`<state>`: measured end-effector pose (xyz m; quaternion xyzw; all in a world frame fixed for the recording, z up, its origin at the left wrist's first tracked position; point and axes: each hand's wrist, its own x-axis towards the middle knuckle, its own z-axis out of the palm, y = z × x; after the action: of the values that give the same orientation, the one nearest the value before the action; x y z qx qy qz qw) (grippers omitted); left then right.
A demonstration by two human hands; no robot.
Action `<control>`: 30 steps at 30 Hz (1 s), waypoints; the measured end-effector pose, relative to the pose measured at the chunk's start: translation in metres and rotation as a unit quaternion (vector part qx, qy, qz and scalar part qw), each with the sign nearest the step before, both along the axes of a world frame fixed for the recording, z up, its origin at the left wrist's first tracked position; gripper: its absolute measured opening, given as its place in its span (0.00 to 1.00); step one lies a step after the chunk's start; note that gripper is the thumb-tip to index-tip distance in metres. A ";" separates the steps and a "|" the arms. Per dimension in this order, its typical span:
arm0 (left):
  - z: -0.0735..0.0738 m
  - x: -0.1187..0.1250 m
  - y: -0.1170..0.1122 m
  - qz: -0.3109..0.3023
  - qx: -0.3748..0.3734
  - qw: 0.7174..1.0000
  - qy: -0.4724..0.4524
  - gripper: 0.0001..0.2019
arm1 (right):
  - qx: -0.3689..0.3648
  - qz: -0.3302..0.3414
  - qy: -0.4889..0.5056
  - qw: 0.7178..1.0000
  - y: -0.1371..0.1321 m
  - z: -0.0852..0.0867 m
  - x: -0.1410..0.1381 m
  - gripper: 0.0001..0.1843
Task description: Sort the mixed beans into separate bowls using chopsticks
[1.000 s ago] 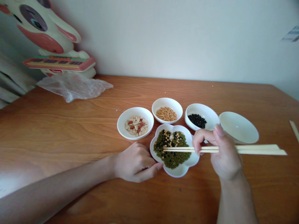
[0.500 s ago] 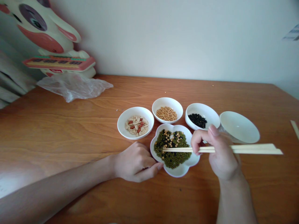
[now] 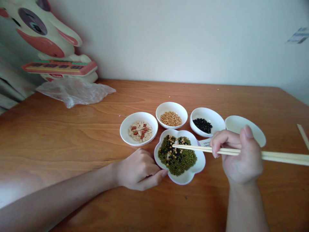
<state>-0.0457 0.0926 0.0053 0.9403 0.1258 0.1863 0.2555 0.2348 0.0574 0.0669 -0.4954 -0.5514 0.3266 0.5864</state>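
A white flower-shaped dish [image 3: 184, 179] holds green beans [image 3: 189, 158] mixed with black beans and pale yellow beans. My left hand [image 3: 140, 170], fingers curled, grips the dish's left rim between thumb and fingers. In my right hand [image 3: 243, 162] is a pair of wooden chopsticks [image 3: 193, 147], held nearly level from the right. Their tips are over the yellow and black beans in the dish; whether a bean is pinched between them I cannot tell. Behind the dish stand a bowl [image 3: 124, 132] of peanuts, a bowl [image 3: 171, 107] of yellow beans and a bowl [image 3: 217, 123] of black beans.
Another white bowl [image 3: 256, 131] stands at the right, partly behind my right hand. A printed label [image 3: 204, 142] lies beside the dish. At the back left are a cow-shaped toy keyboard [image 3: 60, 67] and a crumpled plastic bag [image 3: 77, 93]. A pale stick [image 3: 303, 137] lies far right.
My right hand has moved to the right, and the chopstick tips have risen slightly toward the dish's back. The label has come into sight. My left hand still grips the dish.
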 end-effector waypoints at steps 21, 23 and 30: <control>-0.004 0.000 -0.001 -0.006 -0.012 1.000 -0.001 0.23 | 0.159 -0.226 0.007 0.961 -0.053 -0.074 -0.039 0.36; -0.004 0.001 -0.001 -0.006 -0.016 1.000 -0.006 0.23 | 0.171 -0.239 -0.001 0.956 -0.054 -0.078 -0.038 0.35; -0.005 0.004 -0.004 -0.008 -0.005 1.000 -0.024 0.22 | 0.177 -0.233 -0.041 0.956 -0.056 -0.084 -0.033 0.32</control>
<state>-0.0412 0.0888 -0.0001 0.9354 0.1124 0.2062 0.2642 0.2023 0.0013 -0.0173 -0.5113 -0.4933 0.0581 0.7014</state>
